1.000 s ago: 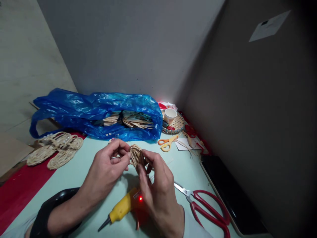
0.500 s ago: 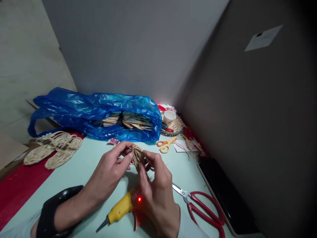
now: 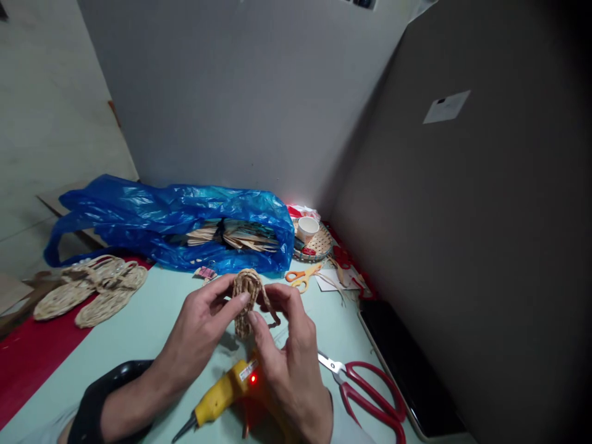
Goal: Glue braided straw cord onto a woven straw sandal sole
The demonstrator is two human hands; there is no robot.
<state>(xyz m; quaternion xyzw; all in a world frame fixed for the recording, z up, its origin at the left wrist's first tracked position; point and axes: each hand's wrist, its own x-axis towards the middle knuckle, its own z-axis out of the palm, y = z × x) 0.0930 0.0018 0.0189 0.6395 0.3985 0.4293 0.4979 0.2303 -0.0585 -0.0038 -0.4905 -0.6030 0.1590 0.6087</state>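
Observation:
Between my two hands is a small woven straw sole [image 3: 243, 317], made of braided cord laid in long loops and held up above the table. My left hand [image 3: 203, 327] grips its left side, thumb across the front. My right hand [image 3: 291, 345] pinches its lower right part, and a loose end of braid [image 3: 271, 305] hangs out beside those fingers. Beneath my hands lies a yellow glue gun [image 3: 222, 394] with a red light on; my right hand hides part of it. Red-handled scissors [image 3: 370, 394] lie right of my right hand.
A pair of woven straw sandals [image 3: 99, 290] sits at the left on red cloth. Behind stands a blue plastic bag [image 3: 139, 216] holding straw strips. Orange-handled scissors [image 3: 303, 276], a woven tray [image 3: 319, 246] with a paper cup [image 3: 308, 228], and a black phone-like slab [image 3: 411, 370] are at the right.
The woven sole has been turned so its broad face shows more, and the loose braid end now shows on its right. The camera view has shifted slightly.

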